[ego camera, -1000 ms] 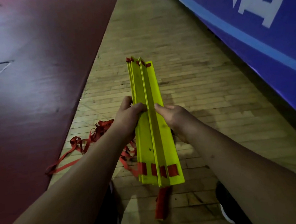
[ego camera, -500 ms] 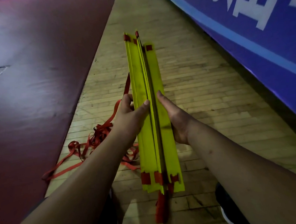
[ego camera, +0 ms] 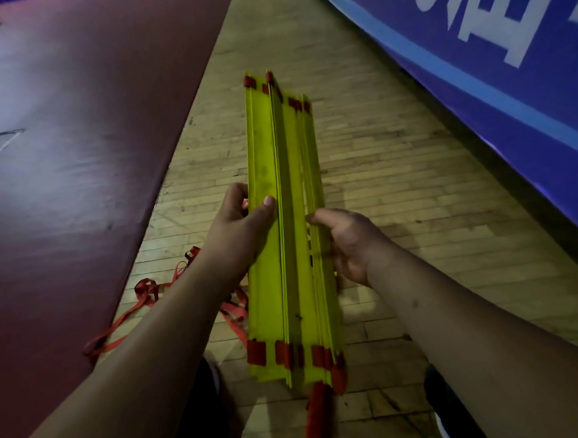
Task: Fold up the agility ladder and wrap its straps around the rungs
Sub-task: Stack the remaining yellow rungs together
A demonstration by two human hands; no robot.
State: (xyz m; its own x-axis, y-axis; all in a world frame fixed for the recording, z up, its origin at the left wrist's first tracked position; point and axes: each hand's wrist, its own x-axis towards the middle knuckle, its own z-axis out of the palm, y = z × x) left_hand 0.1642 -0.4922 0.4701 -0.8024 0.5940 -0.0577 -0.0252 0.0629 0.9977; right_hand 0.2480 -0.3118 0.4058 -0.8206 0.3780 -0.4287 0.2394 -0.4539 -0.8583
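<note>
Both hands hold a stack of yellow ladder rungs (ego camera: 292, 238) above the wooden floor (ego camera: 396, 186). The left hand (ego camera: 240, 233) and right hand (ego camera: 352, 242) each clamp a side. Red straps (ego camera: 144, 293) trail on the floor beside a maroon mat (ego camera: 76, 146); a blue banner (ego camera: 474, 75) stands on the right.

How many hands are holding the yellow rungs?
2. The left hand grips the left edge of the yellow rungs at mid-length; the right hand grips the right edge. None seems hidden.

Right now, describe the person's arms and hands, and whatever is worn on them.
The left hand and right hand wear no gloves; no ring, watch or band shows. The left forearm and right forearm are bare, with no sleeve in view.
</note>
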